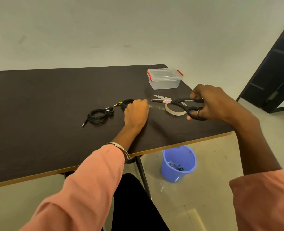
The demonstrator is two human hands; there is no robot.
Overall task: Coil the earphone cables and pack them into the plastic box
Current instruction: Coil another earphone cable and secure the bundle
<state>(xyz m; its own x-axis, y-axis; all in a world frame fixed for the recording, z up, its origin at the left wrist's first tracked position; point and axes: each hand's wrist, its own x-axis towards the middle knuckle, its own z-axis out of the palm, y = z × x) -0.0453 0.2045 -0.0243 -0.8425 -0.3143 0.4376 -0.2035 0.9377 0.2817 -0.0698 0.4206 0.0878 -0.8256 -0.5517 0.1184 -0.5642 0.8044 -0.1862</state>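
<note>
Two black earphone cables lie coiled on the dark table point(37, 105). One coil point(97, 115) rests loose at the left with its plug toward me. The second coil point(126, 103) sits under the fingers of my left hand point(136, 112), which also pinches the free end of a clear tape strip point(157, 107) pulled from the tape roll point(174, 111). My right hand point(211, 102) grips black-handled scissors point(181, 102), blades open over the strip. The clear plastic box point(164, 79) with red clips stands shut at the table's far right.
A blue bucket point(178, 164) with scraps inside stands on the floor under the table's near right corner. A dark door point(274, 67) is at the right. The table's near edge runs close to my forearms.
</note>
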